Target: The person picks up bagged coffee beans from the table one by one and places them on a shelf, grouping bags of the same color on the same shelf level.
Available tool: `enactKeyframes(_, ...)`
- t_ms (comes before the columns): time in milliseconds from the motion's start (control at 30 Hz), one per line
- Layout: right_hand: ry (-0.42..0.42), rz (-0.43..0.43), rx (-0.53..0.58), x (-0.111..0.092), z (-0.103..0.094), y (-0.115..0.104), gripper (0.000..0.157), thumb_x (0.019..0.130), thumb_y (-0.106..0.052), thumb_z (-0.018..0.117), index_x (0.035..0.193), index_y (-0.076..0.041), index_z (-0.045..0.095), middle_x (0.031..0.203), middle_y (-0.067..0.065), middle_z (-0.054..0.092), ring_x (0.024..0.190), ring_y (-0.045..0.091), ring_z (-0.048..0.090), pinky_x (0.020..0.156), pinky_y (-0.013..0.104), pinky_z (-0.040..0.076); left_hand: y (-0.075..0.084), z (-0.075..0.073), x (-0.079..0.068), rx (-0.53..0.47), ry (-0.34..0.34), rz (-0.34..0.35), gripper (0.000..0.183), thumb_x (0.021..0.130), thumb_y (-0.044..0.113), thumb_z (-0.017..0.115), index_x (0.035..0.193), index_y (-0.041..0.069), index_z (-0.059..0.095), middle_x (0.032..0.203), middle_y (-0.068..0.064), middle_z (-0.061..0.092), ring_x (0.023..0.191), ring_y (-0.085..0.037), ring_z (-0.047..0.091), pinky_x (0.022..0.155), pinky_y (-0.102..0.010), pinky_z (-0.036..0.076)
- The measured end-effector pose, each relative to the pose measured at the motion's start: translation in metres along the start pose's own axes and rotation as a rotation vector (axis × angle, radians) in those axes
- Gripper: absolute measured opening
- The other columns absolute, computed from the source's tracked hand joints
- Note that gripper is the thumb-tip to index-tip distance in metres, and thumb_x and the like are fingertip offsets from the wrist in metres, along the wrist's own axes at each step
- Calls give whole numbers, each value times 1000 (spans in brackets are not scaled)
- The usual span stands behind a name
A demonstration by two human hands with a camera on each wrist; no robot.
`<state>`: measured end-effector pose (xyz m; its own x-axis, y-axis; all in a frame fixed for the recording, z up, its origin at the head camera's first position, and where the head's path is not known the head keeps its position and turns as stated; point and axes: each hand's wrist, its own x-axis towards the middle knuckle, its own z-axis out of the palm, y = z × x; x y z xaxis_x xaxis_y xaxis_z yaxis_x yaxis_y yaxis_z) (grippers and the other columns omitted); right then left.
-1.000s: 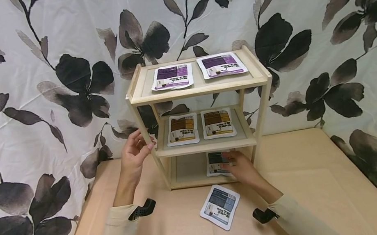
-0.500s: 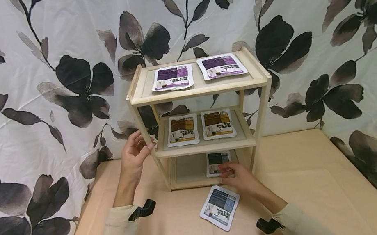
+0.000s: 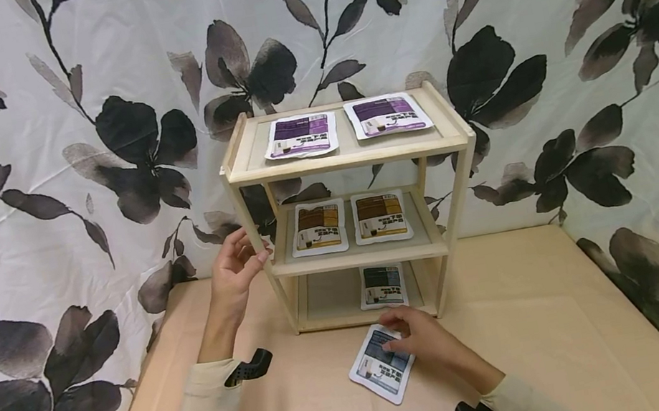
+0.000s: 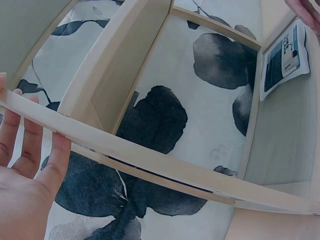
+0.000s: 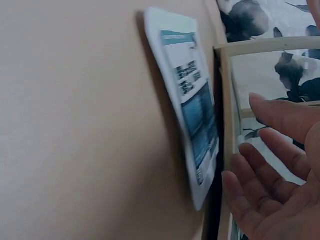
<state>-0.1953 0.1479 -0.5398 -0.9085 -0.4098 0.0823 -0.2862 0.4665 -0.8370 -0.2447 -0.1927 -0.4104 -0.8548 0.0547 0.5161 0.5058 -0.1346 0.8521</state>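
Observation:
A three-tier wooden shelf [image 3: 359, 258] stands on the table. My left hand [image 3: 234, 269] holds its left front post, thumb in front and fingers behind; the left wrist view shows the fingers [image 4: 31, 140] passing behind the post. My right hand [image 3: 420, 339], fingers loosely bent and thumb apart, is over the upper right part of a blue-and-white pouch [image 3: 380, 371] lying tilted on the table before the shelf. In the right wrist view that pouch [image 5: 187, 100] shows beside the fingers, which hold nothing. A dark teal pouch [image 3: 382, 287] lies on the bottom tier.
Two purple pouches [image 3: 301, 135] lie on the top tier, and two brown-and-yellow pouches [image 3: 318, 228] on the middle one. A white cloth with dark flowers [image 3: 150, 148] hangs close behind the shelf. The tan table [image 3: 515, 298] extends to both sides.
My right hand has left the dark teal pouch on the bottom tier and moved out toward me, over the blue-and-white pouch. My left hand keeps its place on the post.

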Motion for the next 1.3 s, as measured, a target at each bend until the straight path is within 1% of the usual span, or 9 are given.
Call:
enactKeyframes(100,40,-19,-108,-3,3,4,43,79,-12,87,119,-7,70,118,5,68,113,25,65,99,45,51,0,0,0,5,3,-2,50,93,-9,63,139,-10,44,108,-3,66,99,-19,62,82,-27,53)
enactKeyframes(200,62,-36,-188,-7,6,8,46,76,-15,89,118,-8,71,117,2,68,113,22,63,102,44,48,-1,0,0,4,5,-3,48,93,-9,64,139,-7,48,109,-7,66,99,-20,61,82,-28,54)
enactKeyframes(333,61,-44,-272,-10,11,12,58,72,-23,93,122,-6,69,119,4,66,114,22,61,102,46,48,-1,0,0,1,4,2,49,93,-10,64,139,-7,47,109,-9,66,99,-20,62,83,-28,54)
enactKeyframes(500,56,-23,-392,-13,15,9,69,69,-33,93,127,-7,67,121,5,62,117,26,58,102,49,46,0,0,0,5,-1,10,49,93,-11,63,139,-8,46,108,-3,66,98,-20,61,83,-28,53)
enactKeyframes(667,47,-14,-431,-13,16,6,76,65,-38,95,129,-7,66,115,6,62,106,22,56,96,46,48,-1,0,-1,7,1,9,49,93,-11,63,139,-8,46,109,-7,66,99,-20,61,84,-28,52)
enactKeyframes(800,13,-22,-397,-12,17,6,79,64,-38,96,132,-10,65,114,4,60,97,15,53,90,40,49,0,0,-1,-1,7,3,48,93,-10,64,138,-6,49,111,-17,63,99,-20,61,84,-28,53)
enactKeyframes(933,-32,-65,-350,-11,15,7,79,66,-35,95,136,-14,63,116,3,59,96,15,53,87,39,49,1,1,-1,-2,9,8,48,93,-10,64,138,-4,50,111,-17,63,98,-20,62,84,-28,53)
enactKeyframes(1133,-109,-126,-227,-7,10,11,74,71,-25,92,139,-17,62,121,2,62,101,15,54,93,36,46,0,1,-1,1,3,17,46,93,-10,64,136,4,56,109,-11,65,98,-20,61,84,-28,53)
enactKeyframes(1300,-163,-102,-36,-6,8,13,62,79,-10,84,137,-16,65,135,6,64,114,19,57,102,34,43,-1,0,-1,-2,6,19,47,93,-10,64,134,12,60,109,-10,65,99,-20,61,84,-28,53)
